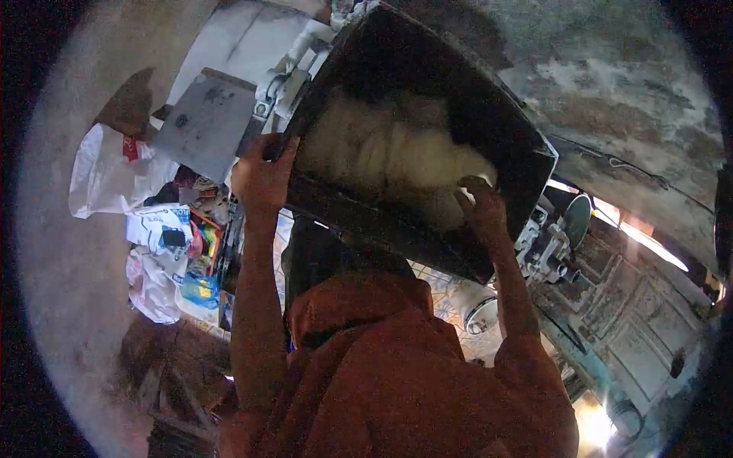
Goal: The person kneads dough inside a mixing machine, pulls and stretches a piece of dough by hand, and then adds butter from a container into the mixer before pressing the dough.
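Observation:
A large dark trough [427, 46] with metal edges stands in front of me, holding a pale mass of dough [389, 156] that looks blurred. My left hand [262, 174] is at the trough's near left corner, thumb and fingers apart around the rim. Inside the trough's right side, my right hand [482, 210] touches the right end of the dough. Its thumb and fingers curl together with a small bright bit of the mass between them. The trough's deep interior is too dark to make out.
Left of the trough is a grey flat panel [206, 118] beside machine fittings [271, 91]. White plastic bags [107, 172] and colourful packets [202, 263] lie further left. Right, metal machine parts [546, 248] and a panelled wooden door [630, 328] stand near a white bucket [481, 314].

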The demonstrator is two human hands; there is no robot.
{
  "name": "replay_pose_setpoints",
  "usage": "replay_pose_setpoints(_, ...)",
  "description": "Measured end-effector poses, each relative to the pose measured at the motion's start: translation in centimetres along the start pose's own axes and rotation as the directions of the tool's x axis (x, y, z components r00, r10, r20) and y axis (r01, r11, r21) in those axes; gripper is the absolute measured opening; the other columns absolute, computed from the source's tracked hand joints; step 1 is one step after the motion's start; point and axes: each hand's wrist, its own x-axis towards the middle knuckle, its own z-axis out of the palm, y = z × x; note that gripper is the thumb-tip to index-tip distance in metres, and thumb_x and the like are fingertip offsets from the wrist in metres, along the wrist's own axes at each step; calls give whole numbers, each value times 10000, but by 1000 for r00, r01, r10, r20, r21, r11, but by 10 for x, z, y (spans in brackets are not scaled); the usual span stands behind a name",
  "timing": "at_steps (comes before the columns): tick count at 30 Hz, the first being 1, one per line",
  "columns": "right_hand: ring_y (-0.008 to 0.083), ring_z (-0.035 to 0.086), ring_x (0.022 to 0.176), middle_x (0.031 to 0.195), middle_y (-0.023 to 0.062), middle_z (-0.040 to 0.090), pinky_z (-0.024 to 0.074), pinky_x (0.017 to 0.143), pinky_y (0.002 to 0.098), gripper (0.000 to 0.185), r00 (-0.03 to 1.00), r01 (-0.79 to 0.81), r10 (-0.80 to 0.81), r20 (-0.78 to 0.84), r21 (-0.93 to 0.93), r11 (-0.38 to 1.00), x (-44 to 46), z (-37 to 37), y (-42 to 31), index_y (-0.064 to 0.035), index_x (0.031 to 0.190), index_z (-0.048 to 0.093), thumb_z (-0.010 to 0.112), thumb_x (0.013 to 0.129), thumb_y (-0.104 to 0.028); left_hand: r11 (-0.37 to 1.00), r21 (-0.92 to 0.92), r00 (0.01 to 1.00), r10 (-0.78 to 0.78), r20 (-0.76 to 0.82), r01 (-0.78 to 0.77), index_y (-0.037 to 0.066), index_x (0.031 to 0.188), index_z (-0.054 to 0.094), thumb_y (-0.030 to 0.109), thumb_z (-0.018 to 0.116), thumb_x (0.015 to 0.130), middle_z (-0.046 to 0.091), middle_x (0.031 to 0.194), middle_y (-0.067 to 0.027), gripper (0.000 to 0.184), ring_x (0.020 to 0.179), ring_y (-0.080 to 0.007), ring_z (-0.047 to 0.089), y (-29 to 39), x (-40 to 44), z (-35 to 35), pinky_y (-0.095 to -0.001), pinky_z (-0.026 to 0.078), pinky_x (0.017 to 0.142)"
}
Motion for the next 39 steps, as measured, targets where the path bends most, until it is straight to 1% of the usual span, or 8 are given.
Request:
replay_pose_setpoints(14, 325, 539, 1166, 1240, 154, 569, 439, 985, 430, 327, 928, 37, -18, 373, -44, 998, -3, 11, -35, -78, 1207, 574, 572, 882, -116, 997, 36, 995, 66, -69, -63, 118, 948, 719, 421, 719, 786, 709, 852, -114, 343, 805, -317, 684, 1, -3, -1, -407, 524, 719)
replay_pose_setpoints(20, 338, 515, 1195, 1293, 136, 542, 387, 1042, 455, 457, 773, 627, -544, 325, -268, 731, 11, 93, -34, -105, 1295, 511, 568, 844, -70, 998, -8, 998, 58, -23, -58, 108, 970, 714, 423, 711, 793, 711, 867, -113, 361, 814, -325, 684, 2, -3, 0, -415, 523, 732)
replay_pose_setpoints(23, 326, 547, 1158, 1249, 131, 577, 399, 1019, 439, 420, 821, 570, -434, 371, -577, 585, 57, 84, -46, -96, 1246, 557, 589, 828, -84, 1000, -11, 999, 22, -33, -22, 103, 970, 716, 432, 709, 789, 710, 875, -119, 375, 820, -332, 684, -3, -1, 0, -417, 524, 737)
replay_pose_setpoints(25, 314, 588, 1093, 1169, 129, 620, 438, 971, 426, 325, 946, 226, -140, 292, -286, 931, 87, 39, -39, -81, 1165, 612, 583, 842, -108, 1000, 1, 1000, 3, 25, -3, 110, 979, 712, 461, 709, 778, 709, 884, -128, 405, 831, -338, 682, -7, 2, 4, -426, 524, 738)
replay_pose_setpoints(27, 306, 619, 1019, 1068, 131, 656, 472, 914, 421, 246, 986, 160, -166, -8, -232, 960, 76, -14, -37, -66, 1070, 653, 598, 839, -131, 999, -42, 1000, 10, -3, -11, 124, 983, 710, 486, 706, 770, 709, 884, -126, 420, 837, -338, 681, -11, 0, 8, -425, 525, 745)
replay_pose_setpoints(30, 304, 629, 984, 1039, 136, 655, 507, 851, 431, 239, 998, -43, 36, -43, -185, 982, 53, -54, -18, -74, 1055, 652, 611, 836, -162, 992, 116, 997, 55, -46, -49, 124, 982, 709, 483, 709, 767, 710, 885, -123, 419, 838, -334, 682, -10, 1, 7, -420, 524, 751)
replay_pose_setpoints(32, 327, 633, 960, 1013, 146, 650, 521, 803, 443, 229, 879, -64, 317, 355, -572, 818, 37, -51, -5, -78, 1045, 654, 583, 860, -193, 997, 57, 998, 52, -21, -51, 114, 973, 710, 460, 718, 769, 710, 872, -122, 402, 830, -328, 686, -10, 2, 7, -411, 524, 748)
replay_pose_setpoints(39, 317, 522, 1152, 1265, 140, 529, 398, 988, 477, 358, 822, 554, -500, 272, -179, 813, -24, 178, 51, -113, 1242, 548, 521, 900, -214, 1000, -13, 999, 12, 34, -12, 115, 968, 711, 431, 712, 788, 712, 887, -112, 363, 825, -319, 686, -7, -1, 2, -416, 520, 735)
